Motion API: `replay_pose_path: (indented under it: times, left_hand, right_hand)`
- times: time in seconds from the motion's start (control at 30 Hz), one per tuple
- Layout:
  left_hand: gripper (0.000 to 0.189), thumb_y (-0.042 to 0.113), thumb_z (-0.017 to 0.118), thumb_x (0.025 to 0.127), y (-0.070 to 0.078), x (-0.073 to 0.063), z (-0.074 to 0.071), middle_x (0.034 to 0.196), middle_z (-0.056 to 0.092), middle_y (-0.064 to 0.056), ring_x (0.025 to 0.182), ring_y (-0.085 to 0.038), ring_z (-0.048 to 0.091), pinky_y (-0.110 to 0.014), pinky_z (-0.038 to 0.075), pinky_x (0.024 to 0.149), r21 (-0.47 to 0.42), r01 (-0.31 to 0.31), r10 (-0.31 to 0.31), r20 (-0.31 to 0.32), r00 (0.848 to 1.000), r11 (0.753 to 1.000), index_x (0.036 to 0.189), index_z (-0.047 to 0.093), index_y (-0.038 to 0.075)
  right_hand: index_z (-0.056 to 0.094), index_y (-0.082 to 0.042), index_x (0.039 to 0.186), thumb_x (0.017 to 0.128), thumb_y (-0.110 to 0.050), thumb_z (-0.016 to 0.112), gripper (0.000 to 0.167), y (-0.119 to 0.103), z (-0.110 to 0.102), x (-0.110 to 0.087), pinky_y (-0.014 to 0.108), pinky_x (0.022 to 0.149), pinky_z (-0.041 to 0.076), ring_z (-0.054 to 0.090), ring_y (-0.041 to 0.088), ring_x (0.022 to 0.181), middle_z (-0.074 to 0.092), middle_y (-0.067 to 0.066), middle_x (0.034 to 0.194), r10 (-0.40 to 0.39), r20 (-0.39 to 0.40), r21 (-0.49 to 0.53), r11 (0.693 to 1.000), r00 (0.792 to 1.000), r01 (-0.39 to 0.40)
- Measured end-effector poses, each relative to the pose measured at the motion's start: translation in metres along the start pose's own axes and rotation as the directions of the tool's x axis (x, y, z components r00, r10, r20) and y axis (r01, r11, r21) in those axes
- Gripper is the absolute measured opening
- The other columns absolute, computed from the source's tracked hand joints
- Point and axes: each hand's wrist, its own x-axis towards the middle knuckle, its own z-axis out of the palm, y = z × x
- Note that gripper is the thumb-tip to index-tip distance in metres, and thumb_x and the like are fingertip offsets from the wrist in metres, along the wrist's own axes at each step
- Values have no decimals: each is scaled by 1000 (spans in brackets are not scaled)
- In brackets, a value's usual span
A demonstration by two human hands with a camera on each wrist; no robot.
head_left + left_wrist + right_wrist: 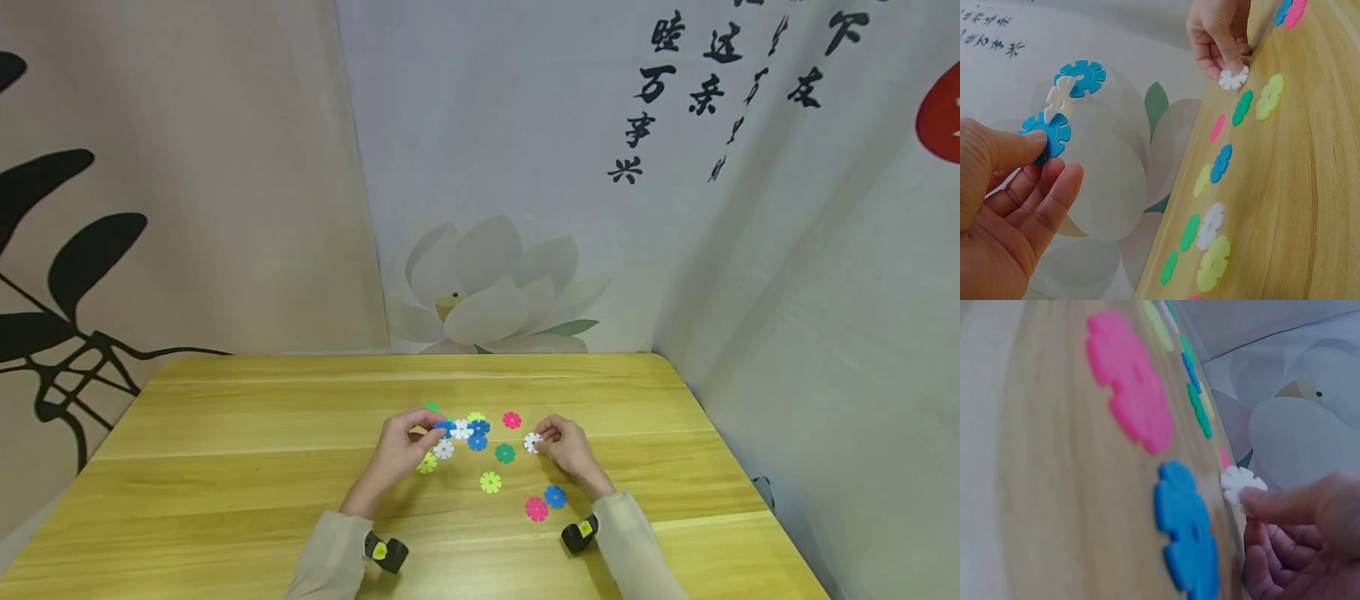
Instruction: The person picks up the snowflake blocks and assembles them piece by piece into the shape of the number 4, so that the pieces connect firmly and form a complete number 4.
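My left hand (401, 446) pinches one end of a chain of snowflake discs between thumb and fingers. The chain joins a blue disc (1054, 136), a white disc (1060, 99) and another blue disc (1085, 77), and is held up above the table. To the right, my right hand (568, 448) pinches a single white snowflake disc (1238, 484) by its edge, apart from the chain. Nearest to that hand on the table are a pink disc (512, 420) and a green disc (505, 453).
Several loose discs lie on the wooden table (225, 483), among them a yellow disc (491, 482), a blue disc (555, 497) and a pink disc (536, 509) near the right wrist. Behind the table's far edge hangs a printed curtain (510, 167).
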Motion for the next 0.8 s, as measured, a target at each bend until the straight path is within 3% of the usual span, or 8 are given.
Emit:
replay_pose_path:
  times: [0.3, 0.43, 0.8]
  left_hand:
    - [6, -9, 64, 83, 0, 0, 0, 82, 63, -14, 76, -25, 60, -18, 53, 61, -5, 9, -9, 1, 1000, 1000, 86, 67, -5]
    - [5, -8, 64, 83, -1, 0, 0, 83, 63, -14, 76, -24, 60, -19, 53, 61, -4, 10, -10, 3, 1000, 1000, 86, 67, -5]
    - [6, -9, 64, 83, -4, 0, 1, 82, 64, -13, 76, -24, 60, -19, 53, 61, -2, 4, -4, -2, 1000, 1000, 86, 67, -5]
  right_hand:
    - [66, 2, 83, 79, 0, 71, 7, -10, 0, -6, 19, 53, 43, 51, 13, 65, 61, 4, 73, 59, -29, 93, 994, 998, -56]
    - [67, 2, 81, 80, -4, 71, 7, -24, -1, -12, 19, 51, 41, 49, 12, 62, 60, 2, 70, 79, -38, 146, 987, 996, -73]
    - [67, 8, 84, 83, -2, 68, 10, -56, 0, -23, 24, 56, 51, 57, 14, 60, 65, 6, 70, 53, -3, 270, 961, 999, -51]
